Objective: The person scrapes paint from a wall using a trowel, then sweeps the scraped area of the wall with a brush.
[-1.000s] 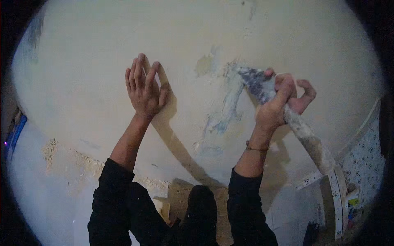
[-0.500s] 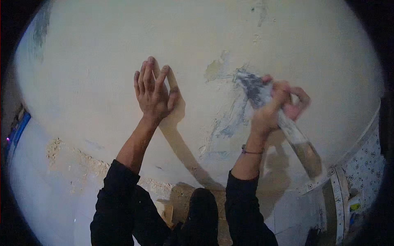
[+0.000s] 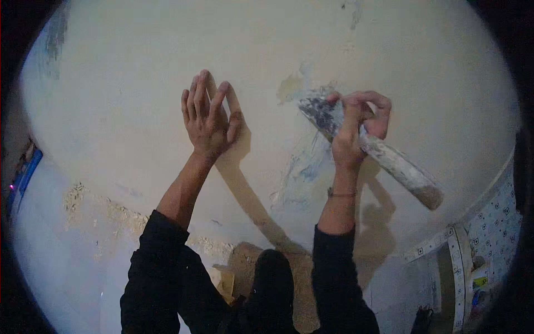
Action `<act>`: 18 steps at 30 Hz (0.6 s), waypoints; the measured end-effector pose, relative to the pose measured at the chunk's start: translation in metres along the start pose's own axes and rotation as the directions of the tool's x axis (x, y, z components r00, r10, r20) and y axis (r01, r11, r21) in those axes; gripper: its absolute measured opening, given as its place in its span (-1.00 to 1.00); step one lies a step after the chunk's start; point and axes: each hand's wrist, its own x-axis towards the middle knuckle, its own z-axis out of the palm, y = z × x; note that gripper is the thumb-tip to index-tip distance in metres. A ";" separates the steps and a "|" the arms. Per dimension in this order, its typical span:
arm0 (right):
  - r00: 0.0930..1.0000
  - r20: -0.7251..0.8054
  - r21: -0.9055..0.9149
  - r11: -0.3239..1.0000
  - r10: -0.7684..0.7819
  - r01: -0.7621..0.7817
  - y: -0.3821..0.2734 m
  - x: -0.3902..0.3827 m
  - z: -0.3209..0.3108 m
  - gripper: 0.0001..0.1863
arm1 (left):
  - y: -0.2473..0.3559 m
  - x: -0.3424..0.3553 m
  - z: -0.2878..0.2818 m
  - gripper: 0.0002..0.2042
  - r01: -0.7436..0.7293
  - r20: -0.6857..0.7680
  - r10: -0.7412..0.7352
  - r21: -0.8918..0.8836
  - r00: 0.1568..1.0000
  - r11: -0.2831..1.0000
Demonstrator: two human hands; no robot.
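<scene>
Scraper: at the upper end of the blue patch on the wall
Direction: blade points up-left; long axis slants down-right to the handle's end, right of the patch
Right hand: wrapped round the scraper, just right of the patch's upper part
Left hand: open, fingers extended against the wall, left of the patch
Flakes: below and left of the patch
Since half a second ago: scraper and right hand sit farther left, handle less steep; left hand nearly unmoved
</scene>
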 end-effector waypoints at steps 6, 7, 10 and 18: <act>0.995 0.103 0.099 0.995 0.015 -0.025 -0.004 0.023 -0.038 -0.89 | -0.003 0.000 -0.002 -0.46 -0.023 0.019 0.023 0.009 1.000 1.000; 0.986 0.165 -0.024 0.999 -0.035 0.040 -0.012 0.028 -0.030 -0.89 | -0.002 0.000 -0.002 -0.46 -0.026 0.023 0.025 0.030 0.999 0.999; 0.962 0.260 -0.076 0.991 -0.084 0.108 -0.007 0.033 -0.040 -0.86 | 0.001 0.001 -0.004 -0.45 -0.020 0.013 0.020 0.018 1.000 1.000; 0.857 0.435 -0.453 0.755 -0.277 0.474 -0.002 0.037 -0.038 -0.85 | 0.002 0.006 -0.004 -0.47 -0.033 -0.001 0.033 0.039 0.999 0.999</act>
